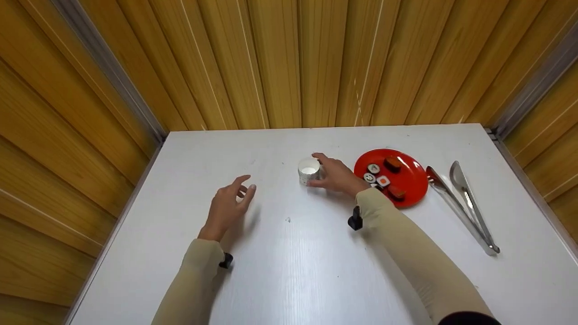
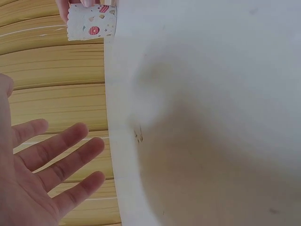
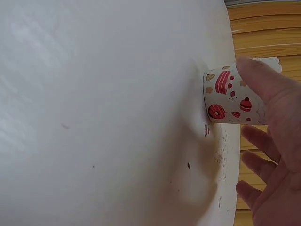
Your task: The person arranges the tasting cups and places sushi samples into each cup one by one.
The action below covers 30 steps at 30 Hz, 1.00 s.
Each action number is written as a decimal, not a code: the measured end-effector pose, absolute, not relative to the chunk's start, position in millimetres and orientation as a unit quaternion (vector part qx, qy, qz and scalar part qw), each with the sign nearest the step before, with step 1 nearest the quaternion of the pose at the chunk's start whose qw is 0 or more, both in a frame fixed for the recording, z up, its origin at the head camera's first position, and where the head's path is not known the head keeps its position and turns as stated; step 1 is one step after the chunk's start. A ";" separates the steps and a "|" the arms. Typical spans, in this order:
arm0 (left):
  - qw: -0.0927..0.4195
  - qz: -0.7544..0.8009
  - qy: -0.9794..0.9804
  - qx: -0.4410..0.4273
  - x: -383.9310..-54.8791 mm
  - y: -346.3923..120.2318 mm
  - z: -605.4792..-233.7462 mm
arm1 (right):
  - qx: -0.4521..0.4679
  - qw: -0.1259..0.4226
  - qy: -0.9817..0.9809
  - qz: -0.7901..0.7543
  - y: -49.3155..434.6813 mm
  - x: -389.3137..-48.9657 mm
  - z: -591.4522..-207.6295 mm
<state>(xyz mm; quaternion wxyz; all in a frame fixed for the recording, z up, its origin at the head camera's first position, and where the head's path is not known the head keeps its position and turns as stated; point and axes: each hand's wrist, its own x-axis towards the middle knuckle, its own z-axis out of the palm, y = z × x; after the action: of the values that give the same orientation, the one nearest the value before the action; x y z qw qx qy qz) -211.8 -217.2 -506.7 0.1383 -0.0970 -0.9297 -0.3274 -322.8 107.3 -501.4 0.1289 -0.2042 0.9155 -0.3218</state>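
Note:
A small white paper baking cup (image 1: 309,170), open at the top, stands upright toward the back middle of the table. Red cake and doughnut pictures cover its side in the right wrist view. My right hand (image 1: 335,175) holds the cup from the right, thumb on the near side and index finger round the back; the other fingers spread apart in the right wrist view. To the left and nearer, my left hand (image 1: 228,205) hovers over the table with nothing in it, its fingers relaxed and parted in the left wrist view.
Right of the right hand lies a red plate (image 1: 414,192) with several sushi pieces (image 1: 383,181), partly behind the wrist. Metal tongs (image 1: 469,210) lie further right. Ribbed wooden panels (image 1: 289,63) stand around the white table (image 1: 289,271).

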 end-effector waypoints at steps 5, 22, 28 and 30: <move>0.140 -0.320 -0.932 -0.098 -213.5 -213.6 -504.0 | -0.201 0.123 0.911 -0.339 103.4 -324.4 -502.4; 0.155 -0.323 -0.927 -0.114 -216.3 -206.2 -500.9 | -0.191 0.106 0.901 -0.375 103.8 -323.3 -505.7; 0.175 -0.313 -0.923 -0.140 -216.1 -202.2 -502.4 | -0.196 0.104 0.904 -0.366 105.5 -316.6 -506.5; 0.187 -0.306 -0.921 -0.151 -216.6 -200.6 -503.4 | -0.202 0.100 0.906 -0.358 105.8 -315.2 -507.5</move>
<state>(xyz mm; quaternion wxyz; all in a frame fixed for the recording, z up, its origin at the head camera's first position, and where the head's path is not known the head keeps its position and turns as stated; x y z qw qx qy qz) -216.6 -200.6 -503.4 0.1869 -0.1506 -0.9214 -0.3056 -315.2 105.8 -507.5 0.1000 -0.2024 0.9061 -0.3577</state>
